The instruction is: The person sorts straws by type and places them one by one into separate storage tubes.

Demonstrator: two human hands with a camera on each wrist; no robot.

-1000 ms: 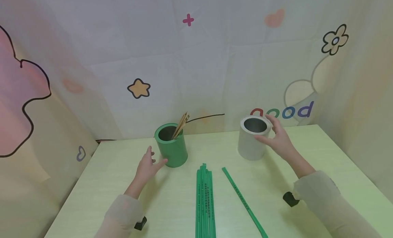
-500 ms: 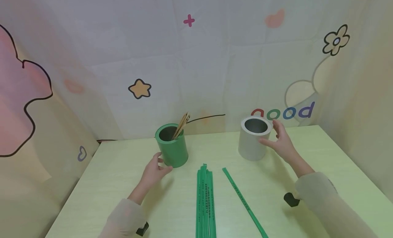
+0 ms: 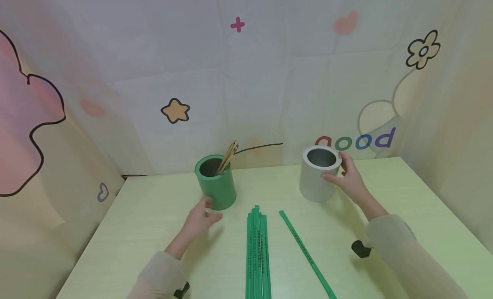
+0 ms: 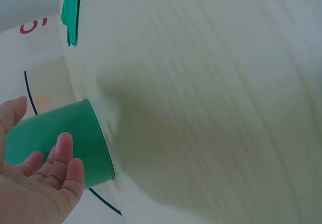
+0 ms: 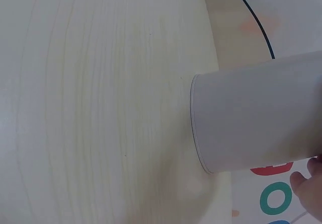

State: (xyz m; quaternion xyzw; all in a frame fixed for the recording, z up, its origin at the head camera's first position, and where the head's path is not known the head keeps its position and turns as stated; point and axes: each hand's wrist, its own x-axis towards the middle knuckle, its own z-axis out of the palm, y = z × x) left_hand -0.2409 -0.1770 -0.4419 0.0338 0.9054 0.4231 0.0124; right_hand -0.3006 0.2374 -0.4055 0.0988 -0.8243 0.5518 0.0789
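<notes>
A green cylindrical holder (image 3: 219, 192) stands near the table's back edge, with several thin wooden sticks (image 3: 228, 158) leaning in its mouth. My left hand (image 3: 198, 222) is at its near left side, fingers loosely bent and thumb apart; the left wrist view shows the holder (image 4: 93, 148) behind the fingers (image 4: 63, 153), not gripped. To the right stands a white cylindrical holder (image 3: 316, 185), its visible inside dark. My right hand (image 3: 352, 181) is beside it, thumb in front and fingers near the rim; contact is unclear. Only fingertips (image 5: 302, 183) show in the right wrist view.
A bundle of flat green strips with dark print (image 3: 258, 252) lies on the pale table (image 3: 127, 230) between the arms. One single green strip (image 3: 306, 252) lies slanted to its right. A patterned cloth (image 3: 254, 85) hangs behind the table.
My left hand has moved right and toward me, along the green holder's lower front. My right hand has shifted slightly by the white holder. Both holders stay in place.
</notes>
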